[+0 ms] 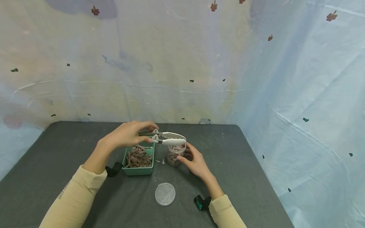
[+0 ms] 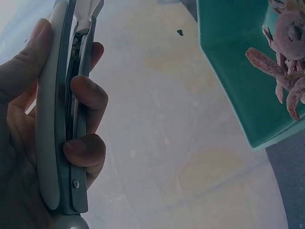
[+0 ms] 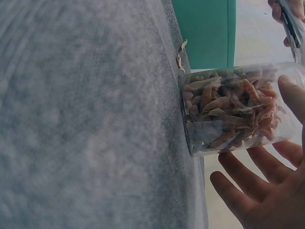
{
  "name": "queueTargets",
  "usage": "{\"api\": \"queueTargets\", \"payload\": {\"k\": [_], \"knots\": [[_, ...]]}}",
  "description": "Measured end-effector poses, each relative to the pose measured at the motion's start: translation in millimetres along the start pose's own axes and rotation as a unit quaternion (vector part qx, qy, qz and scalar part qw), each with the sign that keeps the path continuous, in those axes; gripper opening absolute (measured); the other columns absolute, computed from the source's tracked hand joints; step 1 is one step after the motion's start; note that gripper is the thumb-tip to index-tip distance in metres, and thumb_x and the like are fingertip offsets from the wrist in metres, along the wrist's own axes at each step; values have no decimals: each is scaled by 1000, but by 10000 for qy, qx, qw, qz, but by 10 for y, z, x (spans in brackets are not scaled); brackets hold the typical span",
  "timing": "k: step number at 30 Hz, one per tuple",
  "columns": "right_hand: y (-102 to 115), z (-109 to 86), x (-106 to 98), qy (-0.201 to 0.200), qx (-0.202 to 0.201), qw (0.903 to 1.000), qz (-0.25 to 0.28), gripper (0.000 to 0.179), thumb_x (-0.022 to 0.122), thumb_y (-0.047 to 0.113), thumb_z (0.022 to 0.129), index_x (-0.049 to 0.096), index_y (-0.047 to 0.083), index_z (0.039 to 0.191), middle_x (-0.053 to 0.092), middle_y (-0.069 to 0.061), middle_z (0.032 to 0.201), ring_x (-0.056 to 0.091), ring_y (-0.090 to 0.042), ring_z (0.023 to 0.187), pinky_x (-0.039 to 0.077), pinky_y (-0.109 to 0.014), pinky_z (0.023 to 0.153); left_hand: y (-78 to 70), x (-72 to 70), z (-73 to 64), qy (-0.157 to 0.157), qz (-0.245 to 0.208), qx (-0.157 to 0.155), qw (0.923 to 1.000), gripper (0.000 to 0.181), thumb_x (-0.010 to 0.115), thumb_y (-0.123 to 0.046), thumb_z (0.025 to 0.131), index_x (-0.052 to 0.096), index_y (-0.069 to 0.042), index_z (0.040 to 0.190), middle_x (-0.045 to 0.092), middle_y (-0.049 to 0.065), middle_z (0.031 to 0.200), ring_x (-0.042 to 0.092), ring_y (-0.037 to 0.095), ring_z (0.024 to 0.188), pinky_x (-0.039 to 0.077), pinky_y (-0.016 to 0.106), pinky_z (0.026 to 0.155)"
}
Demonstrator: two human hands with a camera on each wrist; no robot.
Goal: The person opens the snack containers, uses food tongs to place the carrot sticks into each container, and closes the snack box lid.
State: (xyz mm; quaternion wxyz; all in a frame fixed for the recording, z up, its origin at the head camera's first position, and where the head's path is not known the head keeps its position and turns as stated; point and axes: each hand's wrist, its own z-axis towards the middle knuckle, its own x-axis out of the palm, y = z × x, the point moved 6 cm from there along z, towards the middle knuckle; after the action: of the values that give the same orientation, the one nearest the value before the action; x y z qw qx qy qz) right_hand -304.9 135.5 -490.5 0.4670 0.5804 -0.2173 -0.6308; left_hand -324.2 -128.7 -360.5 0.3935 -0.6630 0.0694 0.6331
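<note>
My left hand (image 1: 128, 134) grips a pair of tongs (image 1: 173, 142) by the handles. In the left wrist view the thumb lies on one side of the tongs (image 2: 48, 119) and the fingers curl round the other. The white tong heads reach over the mouth of a clear jar (image 1: 173, 159). Brownish, shrivelled dried pieces (image 3: 228, 109) fill much of that jar, which stands upright on the table. My right hand (image 1: 196, 162) holds the jar from the right, thumb on the near side. Below the left hand sits a green tray (image 1: 138, 171) with similar dried pieces (image 1: 139, 157).
A round clear lid (image 1: 165, 194) lies on the dark table (image 1: 137, 202), nearer than the jar. Small crumbs (image 1: 163, 161) are scattered between tray and jar. A pale patterned sheet (image 1: 159, 63) hangs behind the table and along its right side.
</note>
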Motion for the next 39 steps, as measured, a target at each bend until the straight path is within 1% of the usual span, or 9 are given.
{"api": "queueTargets", "payload": {"k": [4,9,12,15,21,26,32,35,39], "knots": [[1,2,-2,-8,6,10000,17,73,77,31,97,42,13,159,55,-14,150,61,-35,130,53,-53,102,16,-9,-11,-34,-25,43,10000,51,74,-37,98,58,-27,145,69,3,131,69,27,112,54,55,87],[-3,6,-2,1,10,10000,11,73,78,30,97,43,13,159,54,-13,150,60,-35,131,52,-53,103,58,-41,-45,-199,-91,-53,9997,52,74,-36,99,57,-27,147,68,3,134,68,27,115,54,55,89],[-8,7,-1,11,8,10000,37,74,78,29,97,42,13,159,54,-14,151,60,-35,132,52,-52,104,80,-72,-76,-297,-132,-132,9994,54,74,-33,99,55,-28,149,67,2,135,68,27,116,54,53,90],[-10,10,-3,4,-20,10000,46,73,78,29,97,43,13,159,54,-14,150,60,-35,132,52,-52,103,103,-104,-111,-337,-180,-187,9991,55,74,-32,99,54,-29,150,66,2,136,69,26,113,54,51,86],[-20,16,-1,13,-29,10000,49,73,78,29,97,43,13,159,55,-13,149,60,-34,132,52,-52,103,182,-153,-194,-325,-207,-371,9986,55,74,-31,99,54,-29,150,66,3,136,69,24,109,54,48,82],[-13,21,-13,-3,-58,10000,69,73,79,26,96,44,10,158,56,-14,148,60,-33,132,52,-51,103,212,-150,-231,-217,-81,-351,9991,53,74,-36,98,56,-29,147,67,6,134,69,25,108,53,47,80],[-9,18,-24,-23,-29,10000,27,72,79,26,96,44,12,158,56,-13,149,60,-33,131,53,-51,103,177,-122,-190,-150,20,-181,9997,51,75,-31,98,59,-27,145,69,3,129,70,24,108,55,48,83],[-9,13,-22,-30,-12,10000,0,72,79,27,96,44,13,158,55,-13,149,61,-33,131,53,-50,103,122,-96,-140,-95,4,-52,9999,49,75,-32,98,59,-27,145,70,2,129,70,24,109,55,48,84],[0,5,-12,2,-36,10000,25,72,78,27,97,44,13,158,55,-13,149,61,-33,131,53,-51,103,67,-42,-72,32,47,0,10000,48,74,-35,98,60,-28,144,70,0,129,69,24,110,54,50,86]]}}
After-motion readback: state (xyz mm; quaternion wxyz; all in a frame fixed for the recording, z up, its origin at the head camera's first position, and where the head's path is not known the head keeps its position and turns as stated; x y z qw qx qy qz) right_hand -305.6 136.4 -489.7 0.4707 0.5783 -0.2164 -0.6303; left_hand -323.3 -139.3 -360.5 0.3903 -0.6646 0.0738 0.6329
